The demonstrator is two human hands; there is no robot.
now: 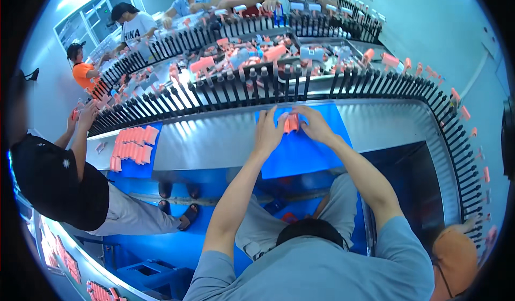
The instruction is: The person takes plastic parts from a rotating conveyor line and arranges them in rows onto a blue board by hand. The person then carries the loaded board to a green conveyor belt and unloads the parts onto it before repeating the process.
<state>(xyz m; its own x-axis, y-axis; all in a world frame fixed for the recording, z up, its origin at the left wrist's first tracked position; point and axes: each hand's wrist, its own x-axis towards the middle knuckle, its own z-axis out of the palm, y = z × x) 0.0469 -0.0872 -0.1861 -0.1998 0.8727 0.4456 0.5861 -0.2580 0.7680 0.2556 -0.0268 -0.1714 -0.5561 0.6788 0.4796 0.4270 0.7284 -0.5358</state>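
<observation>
Two or so small pink moulded plastic pieces (291, 123) stand side by side at the far edge of a blue mat (300, 156) in front of me. My left hand (270, 131) closes on them from the left, with its thumb and fingers at their side. From the right, my right hand (315, 125) pinches at the same pieces. Fingers cover part of them, so their full shape and exact number are hidden.
Beyond the metal bench (204, 140) runs a curved row of black pegs (252, 89), some topped with pink parts. Behind it, trays (319, 78) hold jumbled pink and grey pieces. To the left, pink parts (134, 148) lie in rows near a co-worker in black (53, 183).
</observation>
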